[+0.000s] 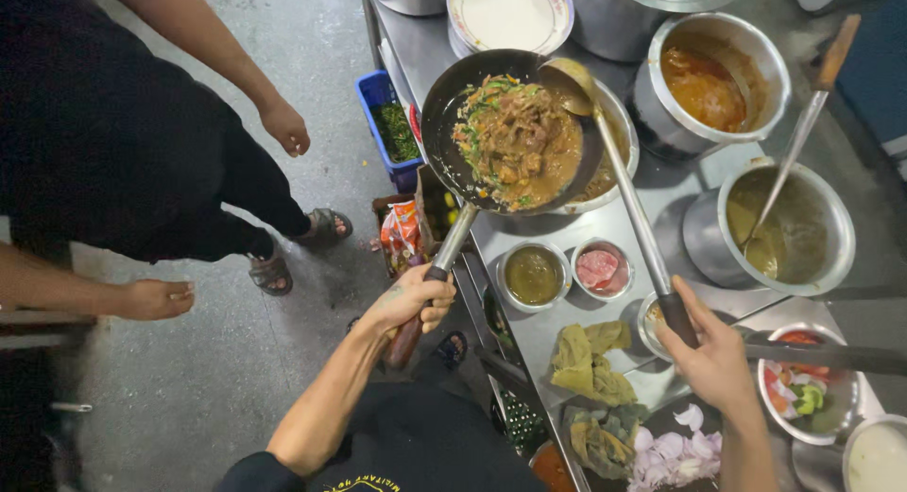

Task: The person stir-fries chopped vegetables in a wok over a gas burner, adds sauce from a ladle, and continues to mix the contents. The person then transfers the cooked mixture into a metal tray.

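Two hands busy: left hand (408, 301) grip wraps handle of black pan (510, 133), upper centre, full of curry. Right hand (715, 360) grip holds ladle (619, 175), bowl at pan rim. Stirring or scooping stage, judging; next needs steady pan above tabletop (557, 336).

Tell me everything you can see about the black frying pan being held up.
The frying pan is round, dark and metal-looking, with a long steel handle ending in a reddish-brown grip. The left hand grips that handle, holding the pan above the steel counter. It holds brown curry with green herbs. The ladle, held by the right hand, rests at its far rim.
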